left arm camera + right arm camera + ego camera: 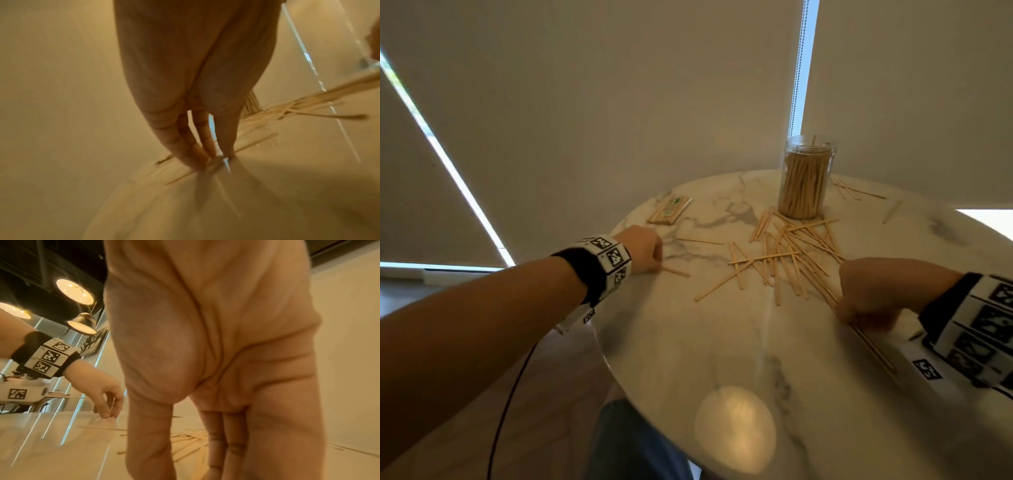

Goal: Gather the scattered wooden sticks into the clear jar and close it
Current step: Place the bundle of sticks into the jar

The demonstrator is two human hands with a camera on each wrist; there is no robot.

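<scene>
The clear jar (806,178) stands lidless at the back of the round marble table (688,342), packed with upright sticks. A heap of scattered wooden sticks (791,253) lies in front of it. My left hand (658,263) is at the table's left edge and pinches one stick (677,272) against the top; in the left wrist view its fingertips (202,156) close on that stick (252,143). My right hand (859,317) is curled round a few long sticks (876,353) at the heap's near right side. The right wrist view shows only my palm and fingers (216,443).
A flat packet of sticks (669,210) lies at the table's back left. More loose sticks (856,190) lie to the right of the jar, and one (892,211) lies further right. Window blinds hang right behind the table. No lid is in view.
</scene>
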